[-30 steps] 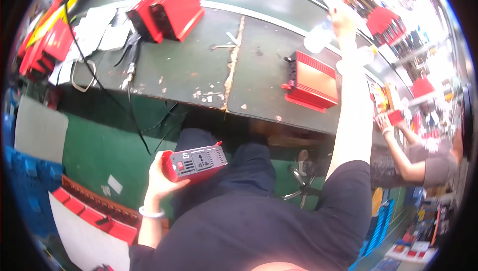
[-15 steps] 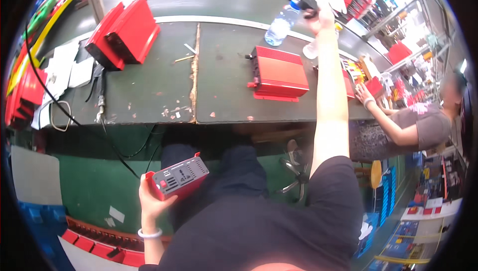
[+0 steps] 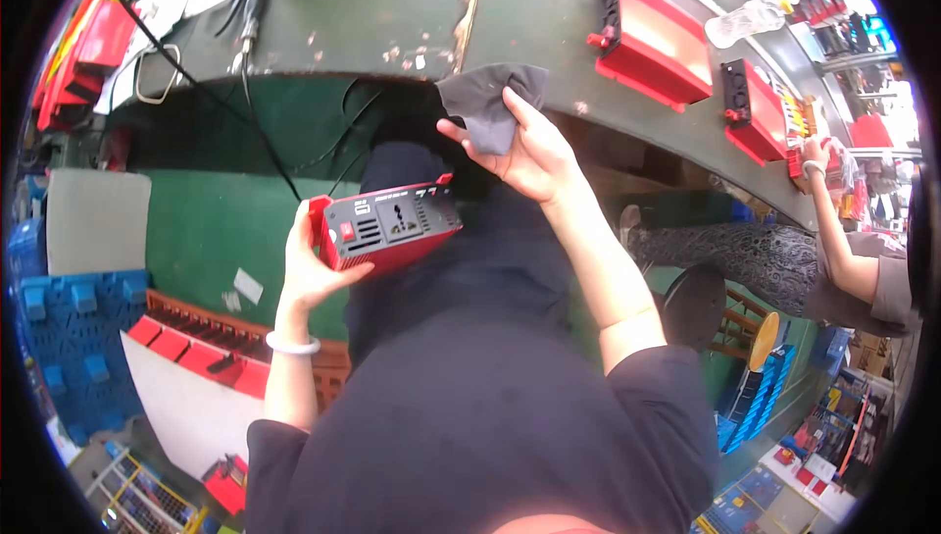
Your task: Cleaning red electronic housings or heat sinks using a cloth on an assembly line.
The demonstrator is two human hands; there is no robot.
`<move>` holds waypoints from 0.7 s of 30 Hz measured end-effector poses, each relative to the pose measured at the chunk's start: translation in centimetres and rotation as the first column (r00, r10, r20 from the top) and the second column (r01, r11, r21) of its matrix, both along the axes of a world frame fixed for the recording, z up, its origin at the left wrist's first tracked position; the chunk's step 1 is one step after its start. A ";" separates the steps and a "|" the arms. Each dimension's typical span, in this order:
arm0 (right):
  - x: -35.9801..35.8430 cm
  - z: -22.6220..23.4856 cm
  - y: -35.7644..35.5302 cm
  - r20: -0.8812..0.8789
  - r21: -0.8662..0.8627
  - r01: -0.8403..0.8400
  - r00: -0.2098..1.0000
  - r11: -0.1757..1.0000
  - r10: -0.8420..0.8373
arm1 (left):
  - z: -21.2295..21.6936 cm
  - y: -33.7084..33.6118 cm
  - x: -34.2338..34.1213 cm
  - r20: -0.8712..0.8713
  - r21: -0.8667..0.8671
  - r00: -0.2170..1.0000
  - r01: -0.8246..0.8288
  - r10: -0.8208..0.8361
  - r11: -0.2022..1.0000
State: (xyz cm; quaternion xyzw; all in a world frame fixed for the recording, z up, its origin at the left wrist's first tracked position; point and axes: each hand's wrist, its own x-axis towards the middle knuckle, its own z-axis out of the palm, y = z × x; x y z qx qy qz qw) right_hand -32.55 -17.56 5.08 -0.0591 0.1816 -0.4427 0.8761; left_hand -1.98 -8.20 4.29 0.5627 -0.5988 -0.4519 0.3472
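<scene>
1. Far out to the left of the grip, a stack of blue plastic pallets stands on the floor, and a row of red box casings lies just below and left of the left wrist, which wears a pale bangle.
2. The left hand is closed around the red end of a red metal box-shaped power unit with a black socket face; palm underneath, thumb along the near edge. The black panel is tipped upward toward the head, seemingly so it can be seen and reached.
3. The unit hangs over the person's lap, below the edge of the worn green workbench, not resting on anything.
4. Just up and right of the unit, the right hand pinches a dark grey cloth, thumb and fingers folded over it, with loose fabric bunched above. The cloth sits close to the unit's upper right corner, though contact cannot be told.
5. Further right, on the bench, two more red units lie flat beside a clear plastic bottle.
6. At the far right, another person's hand reaches toward the bench.
</scene>
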 end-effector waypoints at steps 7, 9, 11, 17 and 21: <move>0.6 -0.5 2.8 -0.580 -0.147 0.030 0.807 0.989 -0.111 | -0.1 1.0 0.2 0.018 -0.103 0.999 0.035 -0.033 0.994; 0.4 -1.4 3.0 -0.647 -0.184 0.057 0.744 0.981 -0.165 | 0.2 0.8 -0.1 -0.021 -0.078 0.999 0.048 -0.050 0.996; 0.4 -1.6 4.0 -0.649 -0.174 0.051 0.745 0.983 -0.154 | 0.9 0.9 -0.4 0.000 -0.110 0.996 0.086 -0.086 0.990; 0.3 -2.6 5.5 -0.856 -0.473 -0.082 0.279 0.877 -0.435 | 0.9 1.0 -0.7 -0.033 -0.173 0.995 0.086 -0.093 0.981; -1.4 -2.6 5.1 -0.645 -0.749 -0.255 0.073 0.611 -0.760 | 1.2 0.9 -0.9 -0.010 -0.180 0.994 0.107 -0.111 0.978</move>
